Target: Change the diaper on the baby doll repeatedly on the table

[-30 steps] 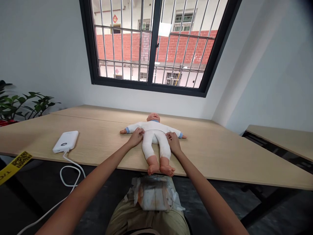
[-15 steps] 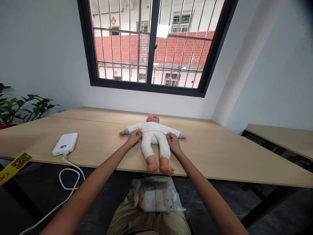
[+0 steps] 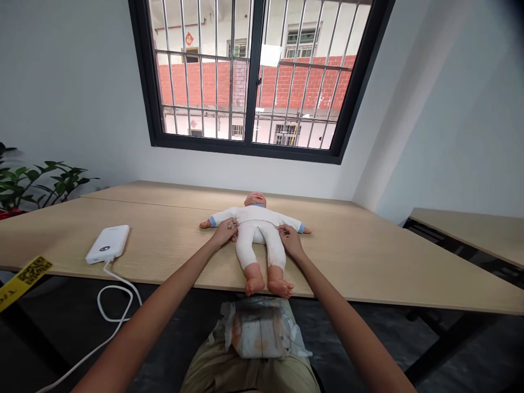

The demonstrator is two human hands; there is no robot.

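A baby doll [image 3: 257,232] in a white suit with blue cuffs lies on its back on the wooden table [image 3: 368,256], feet at the near edge. My left hand [image 3: 225,232] grips the suit at the doll's left hip, fingers pinched on the fabric. At the other hip, my right hand [image 3: 290,239] pinches the cloth the same way. A folded white diaper [image 3: 258,329] with an orange stain rests on my lap below the table edge.
A white power bank [image 3: 107,244] lies on the table to the left, its white cable [image 3: 114,305] looping down off the edge. A green plant [image 3: 36,183] stands at far left. A yellow tag [image 3: 22,275] sits at the left edge. A second table [image 3: 470,232] is at right.
The view has shifted slightly downward. Both hands have stayed at the doll's hips, with the fingers closing a little tighter on the fabric.
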